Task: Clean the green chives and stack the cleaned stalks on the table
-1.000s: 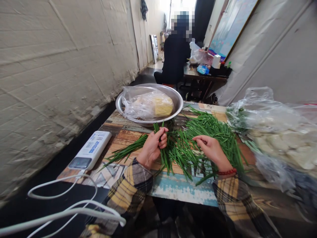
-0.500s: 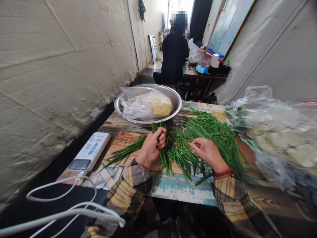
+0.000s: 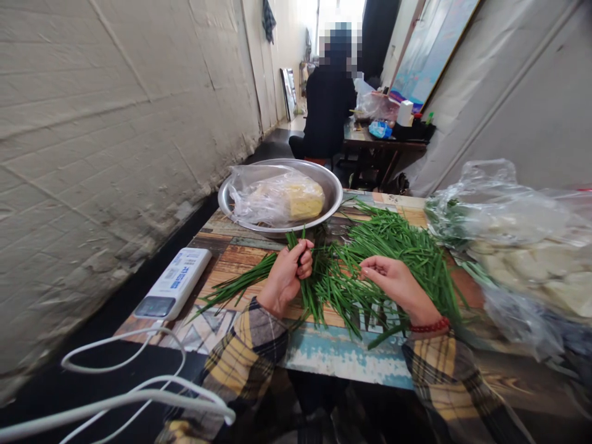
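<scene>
My left hand [image 3: 290, 275] is closed around a small bunch of garlic chives [image 3: 311, 302], held upright with tips above the fist and stalks hanging below. A second bundle of chives [image 3: 247, 274] lies on the table just left of that hand. Over the loose chive pile [image 3: 393, 237], my right hand [image 3: 400, 285] has its thumb and fingers pinched together. What they hold, if anything, I cannot make out. A red beaded bracelet [image 3: 430, 325] circles the right wrist.
Behind the chives stands a metal basin [image 3: 337, 197] with a plastic-wrapped yellowish item [image 3: 303, 198]. A white power bank [image 3: 178, 280] with a cable [image 3: 115, 370] lies left. Plastic bags [image 3: 513, 209] of pale pieces and greens fill the right. Farther back, a person [image 3: 328, 111] sits at another table.
My right hand has shifted slightly right, away from the left hand, its fingers still pinched. The left hand keeps its grip on the chives. The whole view has shifted a little.
</scene>
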Available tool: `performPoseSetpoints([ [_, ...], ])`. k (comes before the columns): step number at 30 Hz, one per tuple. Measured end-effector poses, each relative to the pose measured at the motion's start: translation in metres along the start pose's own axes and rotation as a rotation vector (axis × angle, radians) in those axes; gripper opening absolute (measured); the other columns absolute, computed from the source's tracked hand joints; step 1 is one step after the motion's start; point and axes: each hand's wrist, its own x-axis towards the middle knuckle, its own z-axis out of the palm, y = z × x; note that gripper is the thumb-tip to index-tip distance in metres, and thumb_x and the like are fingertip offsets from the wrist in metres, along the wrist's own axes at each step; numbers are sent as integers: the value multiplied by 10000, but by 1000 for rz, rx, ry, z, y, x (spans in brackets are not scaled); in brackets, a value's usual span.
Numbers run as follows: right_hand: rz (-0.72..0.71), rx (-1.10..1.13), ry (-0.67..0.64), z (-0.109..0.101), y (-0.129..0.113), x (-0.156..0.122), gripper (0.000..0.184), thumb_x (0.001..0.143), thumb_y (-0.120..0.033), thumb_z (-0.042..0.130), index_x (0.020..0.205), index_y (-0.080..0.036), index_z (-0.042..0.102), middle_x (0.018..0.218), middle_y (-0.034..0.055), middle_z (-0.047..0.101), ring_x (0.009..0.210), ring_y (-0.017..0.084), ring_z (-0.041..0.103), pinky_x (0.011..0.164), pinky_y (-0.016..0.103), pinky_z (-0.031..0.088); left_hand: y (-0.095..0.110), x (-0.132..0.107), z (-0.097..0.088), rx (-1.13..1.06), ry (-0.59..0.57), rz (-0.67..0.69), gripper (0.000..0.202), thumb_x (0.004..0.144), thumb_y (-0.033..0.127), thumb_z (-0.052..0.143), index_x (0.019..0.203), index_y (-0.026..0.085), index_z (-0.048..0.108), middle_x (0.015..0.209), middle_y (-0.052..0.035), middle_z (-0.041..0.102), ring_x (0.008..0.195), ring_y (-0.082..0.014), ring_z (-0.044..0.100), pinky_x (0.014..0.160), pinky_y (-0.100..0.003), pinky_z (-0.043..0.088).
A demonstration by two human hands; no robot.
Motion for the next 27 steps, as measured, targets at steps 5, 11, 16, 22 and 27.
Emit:
performPoseSetpoints([
  [5,54,188,-17,-1,-7,-2,344,719,-429,646,940,-166,647,791,44,667,752,175,615,701,301,473,0,-1,1,2,3,3,243,755,347,658,781,134,543,494,90,312,370,-15,222,364,-151,156],
  [11,7,62,-195,4,-9,-6,379,724,-370,654,1038,-157,662,800,31,647,672,135,576,603,254,442,0,-1,0,-1,2,2,244,754,348,659,786,133,548,500,87,325,370,-14,232,365,-151,159],
  [16,22,-49,-151,0,-5,-5,299,787,-366,569,979,-165,681,766,33,674,678,156,596,612,264,438,0,-1,1,-5,-6,5,242,755,346,660,785,134,549,498,88,323,370,-13,228,362,-149,161],
  [22,5,-124,-78,4,-2,-2,259,808,-370,533,882,-172,684,752,35,682,660,162,596,590,260,422,0,-1,0,-14,-11,0,239,753,343,662,792,137,547,499,89,321,369,-13,228,362,-151,159],
  [27,-106,-450,-51,22,-4,-5,178,759,-337,598,861,-209,666,748,11,647,663,156,569,602,264,397,-1,-1,-1,1,-14,9,242,752,347,659,790,134,550,498,88,325,368,-14,228,362,-156,154],
])
